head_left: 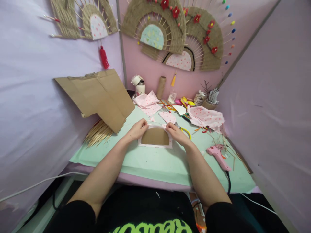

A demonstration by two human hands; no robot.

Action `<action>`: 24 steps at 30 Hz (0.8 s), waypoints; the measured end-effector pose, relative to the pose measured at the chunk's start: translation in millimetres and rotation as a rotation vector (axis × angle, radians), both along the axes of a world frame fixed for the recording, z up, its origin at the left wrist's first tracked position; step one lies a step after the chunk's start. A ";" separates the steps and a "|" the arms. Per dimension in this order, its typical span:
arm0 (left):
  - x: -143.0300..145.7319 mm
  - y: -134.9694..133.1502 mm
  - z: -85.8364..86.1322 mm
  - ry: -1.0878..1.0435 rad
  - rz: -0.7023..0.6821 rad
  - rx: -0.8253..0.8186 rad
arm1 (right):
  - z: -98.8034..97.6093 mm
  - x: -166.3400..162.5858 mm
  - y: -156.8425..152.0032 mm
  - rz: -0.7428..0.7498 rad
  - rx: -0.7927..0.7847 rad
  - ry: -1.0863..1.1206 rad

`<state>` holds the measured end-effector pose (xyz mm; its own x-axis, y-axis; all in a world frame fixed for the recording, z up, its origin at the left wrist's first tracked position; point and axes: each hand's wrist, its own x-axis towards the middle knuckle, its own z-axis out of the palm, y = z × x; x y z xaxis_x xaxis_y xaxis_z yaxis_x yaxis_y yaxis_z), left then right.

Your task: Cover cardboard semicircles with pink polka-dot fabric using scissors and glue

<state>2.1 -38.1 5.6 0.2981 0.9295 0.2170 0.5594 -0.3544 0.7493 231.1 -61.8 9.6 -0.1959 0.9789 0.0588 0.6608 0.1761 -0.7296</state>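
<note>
A half-round piece of brown cardboard (155,136) lies on a white-looking piece of fabric (155,146) on the table, its straight side facing me. The fabric shows as a border around the cardboard. My left hand (139,130) pinches the fabric's far left edge between thumb and fingers. At the far right edge, my right hand (175,132) pinches the same fabric. Yellow-handled scissors (186,132) lie just beyond my right hand, partly hidden by it. A pink dotted fabric scrap (167,117) lies beyond both hands.
A large cardboard sheet (102,97) leans at left over a bundle of thin sticks (100,132). At right lies a pink glue gun (219,157) with a black cord. Dotted cloths (206,117), a cardboard tube (161,87) and jars line the back. Woven fans (155,26) hang on the wall.
</note>
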 end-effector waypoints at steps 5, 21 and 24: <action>2.3 -3.1 2.8 -0.129 0.070 -0.033 | -1.9 -2.8 -1.0 0.025 -0.045 0.227; 35.9 -17.2 5.9 -1.045 -0.336 -0.663 | -10.2 -29.5 3.6 -0.115 -0.129 0.920; 47.3 -9.6 7.7 -1.202 -0.096 -0.647 | -12.4 -28.3 5.2 -0.149 -0.105 0.883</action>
<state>49.4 -47.7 13.2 0.3047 0.9494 -0.0757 -0.5544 0.2415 0.7964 202.8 -56.6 -2.8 0.0079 0.9993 0.0367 -0.1375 0.0375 -0.9898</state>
